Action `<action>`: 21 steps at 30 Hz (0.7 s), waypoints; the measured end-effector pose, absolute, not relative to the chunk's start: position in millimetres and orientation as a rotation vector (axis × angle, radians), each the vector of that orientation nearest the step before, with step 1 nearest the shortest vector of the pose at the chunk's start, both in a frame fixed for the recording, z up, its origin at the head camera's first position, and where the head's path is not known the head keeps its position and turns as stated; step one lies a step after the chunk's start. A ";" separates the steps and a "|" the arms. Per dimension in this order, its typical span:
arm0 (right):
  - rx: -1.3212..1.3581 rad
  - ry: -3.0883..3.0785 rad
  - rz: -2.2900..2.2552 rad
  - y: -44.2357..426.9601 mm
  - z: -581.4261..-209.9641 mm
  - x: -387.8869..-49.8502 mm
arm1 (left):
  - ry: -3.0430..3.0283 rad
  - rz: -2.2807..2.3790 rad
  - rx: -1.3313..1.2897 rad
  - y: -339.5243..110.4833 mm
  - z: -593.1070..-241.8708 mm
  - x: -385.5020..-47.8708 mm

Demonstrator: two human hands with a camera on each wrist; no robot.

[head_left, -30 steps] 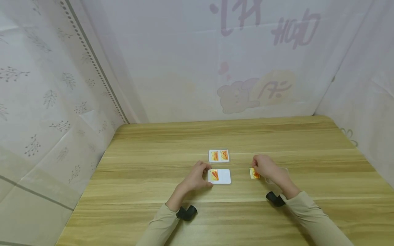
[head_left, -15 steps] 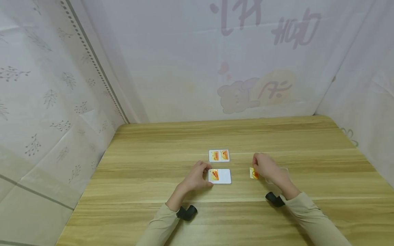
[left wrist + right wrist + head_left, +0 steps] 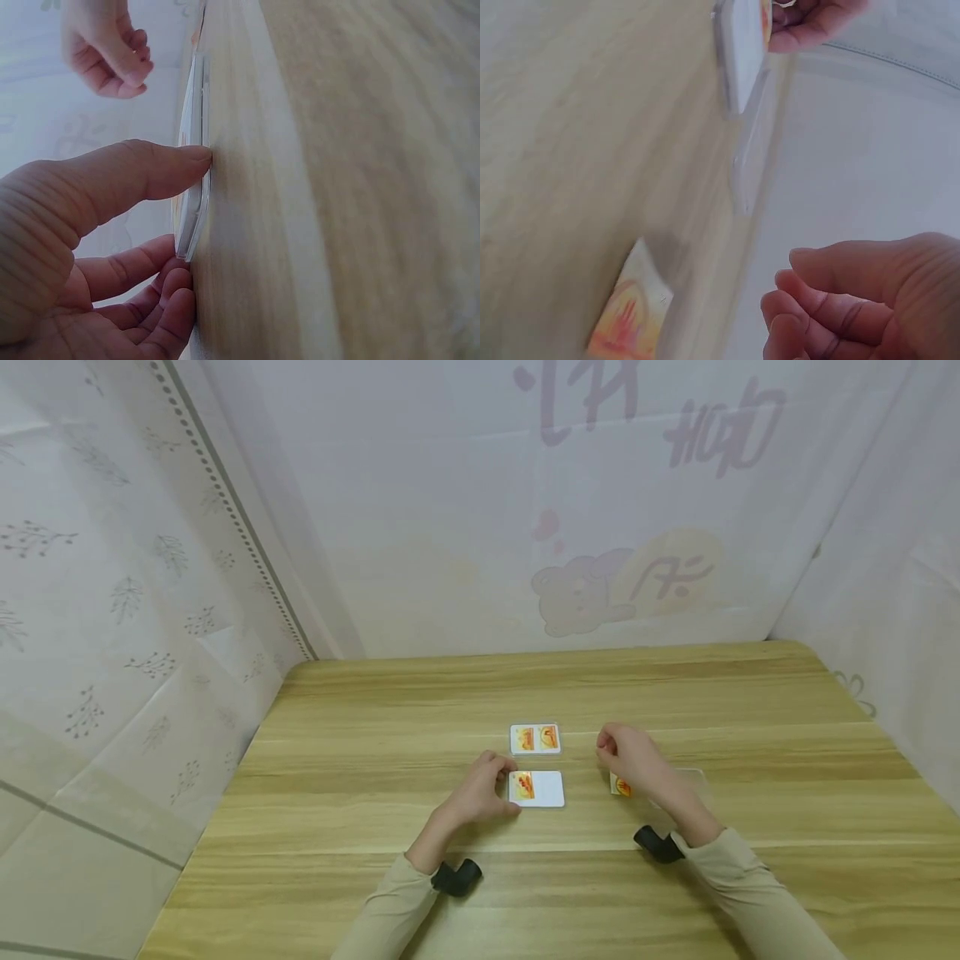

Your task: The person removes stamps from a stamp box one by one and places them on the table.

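Observation:
My left hand (image 3: 474, 795) grips the left end of a white rectangular plate (image 3: 550, 789), whose left half bears an orange-yellow picture card (image 3: 522, 785). In the left wrist view, the thumb presses one edge of the plate (image 3: 196, 202) and the fingertips touch its corner. Raised over the table, my right hand (image 3: 637, 764) has loosely curled fingers and holds nothing. Below it lies a small yellow-orange card (image 3: 620, 786), partly covered by the hand in the head view; the right wrist view shows this card (image 3: 630, 311) slightly bent, apart from the fingers.
Behind the plate lies a similar one (image 3: 536, 750) with two orange pictures. A clear, flat piece (image 3: 697, 785) lies to the right, partly under my right forearm. Patterned cloth (image 3: 420, 527) hangs behind the wooden table (image 3: 375, 710).
My right hand has moved up and slightly left, off the small card, which stays on the table. My left hand keeps its place at the plate.

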State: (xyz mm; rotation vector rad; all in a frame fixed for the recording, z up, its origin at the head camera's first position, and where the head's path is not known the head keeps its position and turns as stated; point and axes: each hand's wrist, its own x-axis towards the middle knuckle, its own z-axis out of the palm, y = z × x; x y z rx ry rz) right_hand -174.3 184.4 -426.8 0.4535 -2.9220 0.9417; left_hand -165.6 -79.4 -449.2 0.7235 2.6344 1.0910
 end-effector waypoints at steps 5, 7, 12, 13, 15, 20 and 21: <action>0.443 -2.925 0.961 176.3 -422.3 -175.1 | 2.642 1.083 0.730 -79.5 -449.1 -165.6; 0.454 -2.924 0.962 173.4 -421.4 -175.6 | 2.642 1.085 0.734 -79.6 -448.9 -165.3; 0.495 -2.903 0.965 165.9 -419.5 -176.4 | 2.634 1.100 0.735 -79.6 -448.5 -164.8; 0.498 -2.901 0.968 164.2 -418.8 -176.4 | 2.633 1.102 0.736 -79.6 -448.3 -164.8; 0.502 -2.898 0.977 160.5 -417.6 -176.6 | 2.631 1.107 0.735 -79.6 -448.5 -165.0; 0.506 -2.905 0.999 152.1 -415.7 -177.3 | 2.629 1.105 0.728 -79.5 -449.2 -165.7; 0.507 -2.907 0.998 150.6 -415.8 -177.6 | 2.630 1.101 0.729 -79.4 -449.2 -165.8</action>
